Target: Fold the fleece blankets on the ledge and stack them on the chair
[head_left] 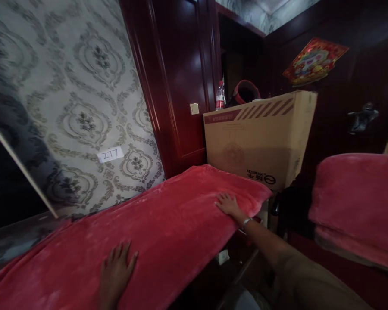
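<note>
A red plush blanket (168,211) lies spread over a long surface along the wall, its near edge hanging down. My left hand (116,269) rests flat on it at the lower left, fingers spread. Toward the far right end, my right hand (226,203) also lies palm down on the cloth with its fingers apart, a bracelet at the wrist. Neither hand grips anything. What supports the blanket is mostly hidden beneath it.
A large cardboard box (248,142) stands beyond the blanket's far end, a plastic bottle (220,97) behind its top. At right is another folded red blanket (358,202). A dark door with a handle (364,117) stands behind. A paper marked 277 (110,154) is on the wall.
</note>
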Tool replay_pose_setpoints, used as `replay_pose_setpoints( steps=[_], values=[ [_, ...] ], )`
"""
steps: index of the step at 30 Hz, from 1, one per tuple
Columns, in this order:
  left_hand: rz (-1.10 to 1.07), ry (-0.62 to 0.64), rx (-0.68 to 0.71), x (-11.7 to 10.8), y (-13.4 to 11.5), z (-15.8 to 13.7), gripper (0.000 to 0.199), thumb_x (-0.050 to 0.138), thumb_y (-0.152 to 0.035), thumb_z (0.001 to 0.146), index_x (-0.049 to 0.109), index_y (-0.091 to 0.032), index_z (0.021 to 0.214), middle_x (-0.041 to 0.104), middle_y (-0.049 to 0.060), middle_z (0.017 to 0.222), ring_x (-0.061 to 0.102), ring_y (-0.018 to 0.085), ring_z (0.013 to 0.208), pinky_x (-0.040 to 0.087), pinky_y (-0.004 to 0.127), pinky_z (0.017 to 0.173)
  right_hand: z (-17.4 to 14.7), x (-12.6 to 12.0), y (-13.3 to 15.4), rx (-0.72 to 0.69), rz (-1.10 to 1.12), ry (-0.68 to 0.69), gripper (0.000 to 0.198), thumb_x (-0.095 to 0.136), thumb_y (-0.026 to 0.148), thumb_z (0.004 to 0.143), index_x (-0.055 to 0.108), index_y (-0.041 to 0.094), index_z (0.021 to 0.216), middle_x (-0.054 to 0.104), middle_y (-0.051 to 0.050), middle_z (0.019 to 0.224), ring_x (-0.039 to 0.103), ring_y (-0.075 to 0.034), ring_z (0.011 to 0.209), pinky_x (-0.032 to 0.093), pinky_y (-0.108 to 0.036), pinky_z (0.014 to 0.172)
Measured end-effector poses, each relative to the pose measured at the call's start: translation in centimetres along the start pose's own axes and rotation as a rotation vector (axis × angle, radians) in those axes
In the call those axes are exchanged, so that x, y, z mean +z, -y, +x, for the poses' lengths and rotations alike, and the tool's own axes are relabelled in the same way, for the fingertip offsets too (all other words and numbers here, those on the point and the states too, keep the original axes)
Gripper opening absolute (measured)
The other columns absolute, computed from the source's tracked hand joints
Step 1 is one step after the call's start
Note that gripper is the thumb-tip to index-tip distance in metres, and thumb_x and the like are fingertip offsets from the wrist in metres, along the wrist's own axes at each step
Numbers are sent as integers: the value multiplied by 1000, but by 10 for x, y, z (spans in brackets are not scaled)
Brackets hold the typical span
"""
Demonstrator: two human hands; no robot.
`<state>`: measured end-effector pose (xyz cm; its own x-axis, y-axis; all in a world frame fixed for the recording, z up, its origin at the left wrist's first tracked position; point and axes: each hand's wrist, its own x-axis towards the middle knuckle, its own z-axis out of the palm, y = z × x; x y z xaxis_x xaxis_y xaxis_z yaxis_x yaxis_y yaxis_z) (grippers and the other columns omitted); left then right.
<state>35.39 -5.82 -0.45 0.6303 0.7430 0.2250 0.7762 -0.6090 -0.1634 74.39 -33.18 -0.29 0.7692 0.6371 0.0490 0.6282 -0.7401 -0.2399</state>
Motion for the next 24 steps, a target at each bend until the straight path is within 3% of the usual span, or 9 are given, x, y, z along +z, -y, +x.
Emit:
replay_pose_setpoints(
  steps=[3, 7, 10, 13, 16, 19, 24],
  values=[
    [12, 11, 9, 0, 0, 1, 60, 34, -40, 96, 46, -18, 151, 45, 12, 157, 40, 31, 145, 33, 51, 116, -5, -1, -22, 95, -13, -30, 57, 33, 44, 102, 42, 22, 154, 30, -15, 164, 22, -35, 152, 16, -66, 115],
    [-45, -31, 1, 6, 0, 4, 60, 33, -39, 94, 51, -18, 147, 50, 12, 153, 43, 31, 143, 36, 52, 113, -7, -2, -9, 152, 15, -33, 56, 34, 39, 102, 44, 17, 152, 31, -18, 162, 26, -39, 149, 19, -71, 113],
    [-55, -75, -9, 10, 0, 5, 61, 36, -39, 92, 52, -18, 147, 50, 11, 154, 38, 33, 146, 35, 54, 114, -3, -5, 22, 83, 57, -35, 56, 33, 41, 103, 40, 21, 155, 35, -14, 162, 30, -34, 149, 25, -62, 116],
    [-29, -80, 11, 13, 2, 7, 62, 36, -38, 91, 49, -19, 148, 48, 10, 155, 35, 32, 148, 34, 53, 115, 8, -10, 52, -65, 89, -35, 59, 32, 47, 104, 29, 28, 160, 26, -6, 166, 22, -28, 153, 24, -52, 120],
    [2, -41, 47, 17, 7, 9, 61, 38, -38, 90, 51, -20, 148, 48, 10, 155, 40, 31, 145, 33, 53, 115, 23, -13, 63, -153, 92, -7, 60, 36, 46, 103, 28, 28, 160, 22, -6, 167, 19, -30, 154, 23, -54, 121],
    [-4, -47, 91, 24, 14, 13, 60, 44, -40, 87, 55, -25, 144, 51, 10, 153, 43, 32, 142, 33, 55, 115, 37, -13, 43, -130, 69, 22, 58, 42, 44, 102, 37, 26, 157, 29, -8, 165, 22, -30, 152, 19, -58, 120],
    [-32, -53, 139, 33, 23, 17, 58, 47, -44, 84, 59, -29, 139, 55, 9, 149, 44, 33, 140, 35, 58, 113, 37, -12, -37, 52, 4, -41, 56, 35, 40, 103, 39, 21, 155, 29, -14, 164, 25, -31, 151, 19, -61, 118]
  ],
)
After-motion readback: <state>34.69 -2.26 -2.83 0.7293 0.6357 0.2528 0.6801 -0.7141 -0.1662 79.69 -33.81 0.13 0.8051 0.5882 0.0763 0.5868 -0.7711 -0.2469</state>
